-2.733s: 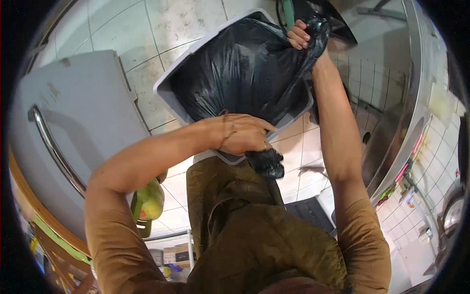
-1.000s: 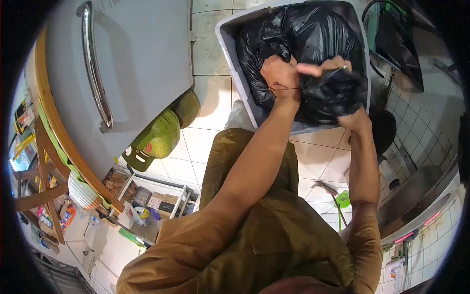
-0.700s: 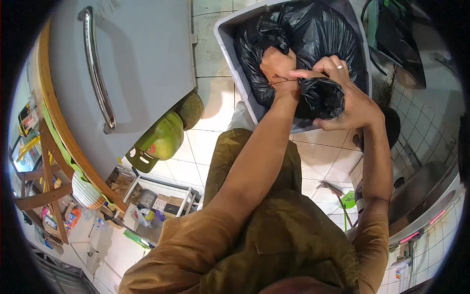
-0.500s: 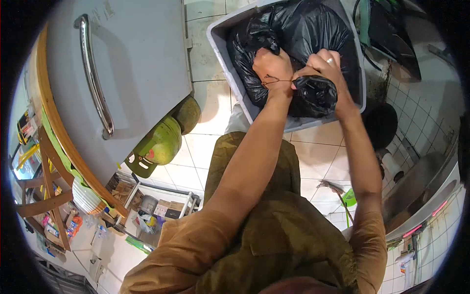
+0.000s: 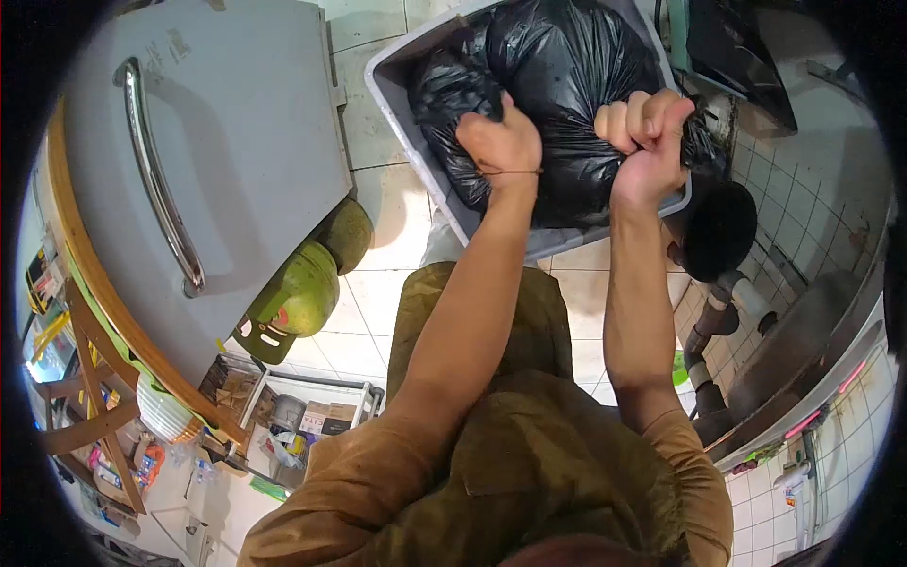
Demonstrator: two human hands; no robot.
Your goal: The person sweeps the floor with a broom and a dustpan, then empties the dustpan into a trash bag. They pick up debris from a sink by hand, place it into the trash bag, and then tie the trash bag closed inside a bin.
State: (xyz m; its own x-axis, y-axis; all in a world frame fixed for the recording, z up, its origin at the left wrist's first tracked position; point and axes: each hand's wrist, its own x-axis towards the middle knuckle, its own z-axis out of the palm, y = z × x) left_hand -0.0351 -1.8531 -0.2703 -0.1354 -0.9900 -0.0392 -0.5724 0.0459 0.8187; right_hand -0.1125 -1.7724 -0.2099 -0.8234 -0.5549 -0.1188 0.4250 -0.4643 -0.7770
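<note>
A full black garbage bag (image 5: 567, 71) sits in a grey plastic bin (image 5: 402, 118), its plastic pulled into folds between my hands. My left hand (image 5: 505, 146) is closed around a bunched part of the bag on the left side, with a thin dark band at the wrist. On the right, my right hand (image 5: 647, 137) makes a fist around another gathered part, and a loose tuft of black plastic sticks out past it over the bin's right rim. The bag's underside is hidden inside the bin.
A grey cabinet with a chrome handle (image 5: 161, 180) stands at the left, with green gas cylinders (image 5: 307, 288) beside it. Dark round cookware (image 5: 720, 227) and pipes (image 5: 751, 300) are at the right. A low rack (image 5: 316, 383) holds boxes.
My right hand has moved right and turned over, drawing its twist of bag toward the bin's right rim. My left hand keeps its grip, and the view has shifted slightly.
</note>
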